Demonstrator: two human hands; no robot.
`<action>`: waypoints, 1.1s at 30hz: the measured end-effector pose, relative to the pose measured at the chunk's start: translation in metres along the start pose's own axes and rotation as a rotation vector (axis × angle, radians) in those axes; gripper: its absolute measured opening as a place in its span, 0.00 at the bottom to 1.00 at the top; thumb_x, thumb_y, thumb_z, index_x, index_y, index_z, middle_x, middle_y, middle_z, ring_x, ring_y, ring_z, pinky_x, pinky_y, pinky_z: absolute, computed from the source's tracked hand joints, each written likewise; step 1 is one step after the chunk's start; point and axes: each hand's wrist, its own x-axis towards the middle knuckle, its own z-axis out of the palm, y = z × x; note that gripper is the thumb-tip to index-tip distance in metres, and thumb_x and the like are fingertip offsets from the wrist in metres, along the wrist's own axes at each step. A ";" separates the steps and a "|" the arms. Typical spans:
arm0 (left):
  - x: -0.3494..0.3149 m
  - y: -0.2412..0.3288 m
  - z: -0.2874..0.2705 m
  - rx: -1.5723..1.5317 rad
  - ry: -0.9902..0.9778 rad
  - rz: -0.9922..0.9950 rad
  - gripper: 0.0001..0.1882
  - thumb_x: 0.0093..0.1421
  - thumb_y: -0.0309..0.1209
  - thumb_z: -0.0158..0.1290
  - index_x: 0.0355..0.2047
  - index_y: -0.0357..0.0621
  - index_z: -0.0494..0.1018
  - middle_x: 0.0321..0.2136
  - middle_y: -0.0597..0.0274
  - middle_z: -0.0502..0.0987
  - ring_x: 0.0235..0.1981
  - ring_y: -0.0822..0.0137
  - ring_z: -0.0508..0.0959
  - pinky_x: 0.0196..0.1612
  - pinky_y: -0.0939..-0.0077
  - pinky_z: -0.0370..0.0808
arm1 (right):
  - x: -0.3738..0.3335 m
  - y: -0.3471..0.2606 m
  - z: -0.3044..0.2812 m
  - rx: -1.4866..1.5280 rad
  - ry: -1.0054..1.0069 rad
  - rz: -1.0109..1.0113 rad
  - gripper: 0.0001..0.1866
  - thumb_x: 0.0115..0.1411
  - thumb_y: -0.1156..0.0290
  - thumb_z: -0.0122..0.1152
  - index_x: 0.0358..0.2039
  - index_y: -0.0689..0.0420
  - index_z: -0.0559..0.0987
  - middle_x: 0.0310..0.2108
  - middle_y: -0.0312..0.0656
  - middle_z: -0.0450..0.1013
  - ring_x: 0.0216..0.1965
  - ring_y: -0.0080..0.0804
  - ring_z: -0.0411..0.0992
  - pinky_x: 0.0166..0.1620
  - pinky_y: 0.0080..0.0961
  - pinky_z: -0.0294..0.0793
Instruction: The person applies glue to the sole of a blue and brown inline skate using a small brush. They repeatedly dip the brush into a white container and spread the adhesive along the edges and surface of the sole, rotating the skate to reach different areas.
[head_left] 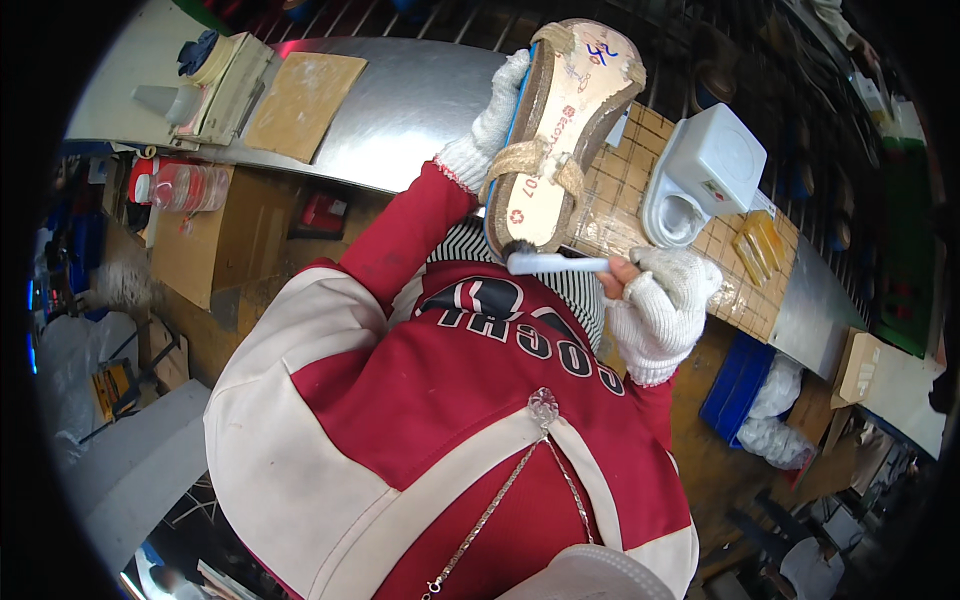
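A shoe on its last [560, 130], underside up, stands tilted in front of me. Its pale insole board has a brown edge, and woven straps are folded over it. Wearing a white knitted glove, my left hand [490, 135] is closed on its left side, where a strip of blue shows. My right hand [665, 300], also gloved but with bare fingertips showing, grips a brush [565, 264] by its white handle. The brush's dark bristles are at the near end of the insole board, seemingly touching it. Beyond my right hand stands a white plastic pot [715, 165] with a round cup at its front.
Taped cardboard [625, 180] covers part of the metal bench [420, 100]. A yellow translucent block [760, 247] lies on it, right of the pot. At left are a tan sheet [305, 105] and a clear bottle [190, 187]. A blue crate [735, 385] sits low at right.
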 end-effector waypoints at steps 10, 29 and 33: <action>0.018 -0.029 -0.023 -0.471 -0.424 -0.181 0.50 0.59 0.71 0.45 0.68 0.43 0.60 0.58 0.42 0.72 0.48 0.51 0.80 0.46 0.59 0.82 | -0.009 0.008 0.008 0.001 0.056 0.064 0.14 0.42 0.70 0.79 0.30 0.51 0.84 0.30 0.37 0.79 0.31 0.37 0.74 0.41 0.33 0.65; 0.017 -0.029 -0.017 -0.584 -0.458 -0.230 0.50 0.59 0.70 0.48 0.68 0.44 0.58 0.62 0.44 0.69 0.57 0.52 0.76 0.56 0.55 0.78 | -0.016 0.011 0.010 -0.037 0.077 0.191 0.13 0.40 0.70 0.80 0.27 0.52 0.83 0.30 0.37 0.77 0.33 0.35 0.73 0.41 0.33 0.65; 0.008 -0.006 -0.005 -0.445 -0.303 -0.147 0.52 0.57 0.72 0.46 0.68 0.42 0.59 0.59 0.43 0.71 0.53 0.51 0.78 0.52 0.57 0.80 | -0.018 -0.003 0.000 -0.022 0.028 0.105 0.13 0.40 0.69 0.78 0.25 0.51 0.81 0.29 0.35 0.76 0.31 0.34 0.73 0.38 0.33 0.61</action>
